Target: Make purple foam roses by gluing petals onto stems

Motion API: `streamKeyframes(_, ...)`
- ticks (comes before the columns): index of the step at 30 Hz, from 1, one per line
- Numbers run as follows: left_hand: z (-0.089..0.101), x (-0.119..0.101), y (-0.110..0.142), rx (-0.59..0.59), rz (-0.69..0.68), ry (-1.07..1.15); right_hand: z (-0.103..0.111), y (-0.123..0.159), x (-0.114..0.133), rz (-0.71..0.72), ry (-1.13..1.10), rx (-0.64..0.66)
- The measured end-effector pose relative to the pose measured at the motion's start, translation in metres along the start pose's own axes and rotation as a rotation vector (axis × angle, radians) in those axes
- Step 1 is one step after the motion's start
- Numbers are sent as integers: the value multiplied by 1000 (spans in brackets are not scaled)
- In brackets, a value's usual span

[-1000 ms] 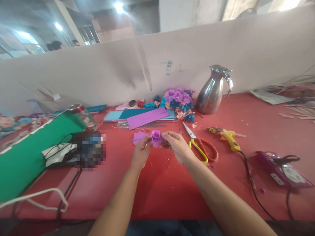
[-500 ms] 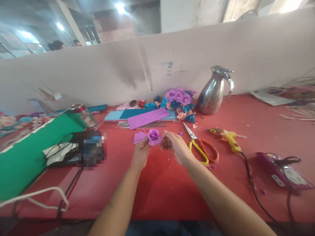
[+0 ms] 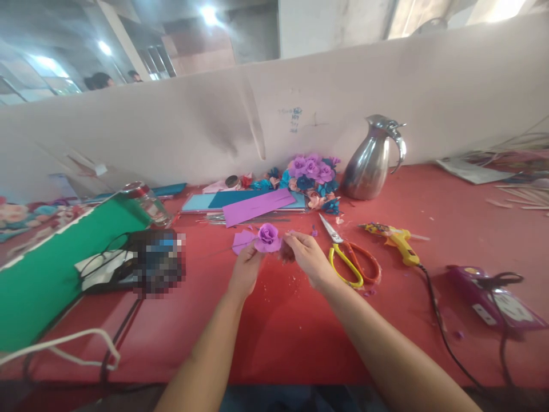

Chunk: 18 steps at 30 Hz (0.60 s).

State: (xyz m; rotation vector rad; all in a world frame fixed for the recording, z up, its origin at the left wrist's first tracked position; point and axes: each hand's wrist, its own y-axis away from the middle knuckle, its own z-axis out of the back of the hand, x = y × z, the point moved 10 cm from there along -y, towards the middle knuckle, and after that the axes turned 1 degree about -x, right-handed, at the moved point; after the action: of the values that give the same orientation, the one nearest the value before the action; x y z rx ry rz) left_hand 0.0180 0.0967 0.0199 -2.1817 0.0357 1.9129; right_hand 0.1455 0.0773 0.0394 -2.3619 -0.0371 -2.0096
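A purple paper rose (image 3: pixel 268 236), its petals curling round a tight centre, is pinched in my left hand (image 3: pixel 247 264). My right hand (image 3: pixel 306 254) is close to the rose's right edge, thumb and fingers drawn together; blur hides whether a petal or anything else is between them. Purple paper pieces (image 3: pixel 242 241) lie just left of the rose, beside a thin wire. Behind the hands, a purple paper strip (image 3: pixel 257 207) rests across blue sheets (image 3: pixel 197 201). Scissors (image 3: pixel 346 258) with one yellow and one orange handle lie open to the right of my right hand.
A yellow glue gun (image 3: pixel 397 240) and a purple corded device (image 3: pixel 493 300) lie to the right. A steel jug (image 3: pixel 372 160) stands behind, next to a cluster of paper flowers (image 3: pixel 313 171). On the left are a glass jar (image 3: pixel 150 203), a green board (image 3: pixel 72 263) and a black bag (image 3: pixel 124 260).
My right hand's fingers have closed together and shifted slightly off the rose's right edge. My left hand keeps the rose in nearly the same place.
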Motion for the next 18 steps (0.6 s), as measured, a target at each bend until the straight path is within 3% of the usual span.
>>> streamKeyframes(3,6,4,1,-75,32,56,9,0,9,70,13,-66)
streamKeyframes(7,1,6,2,-67,94,199,15,4,26,169,-87,-97)
streamKeyframes(15,2,9,3,-64,102,267,15,6,29,150,-72,-92)
streamKeyframes(18,0,11,3,-34,95,276,5,6,28,133,-18,-19)
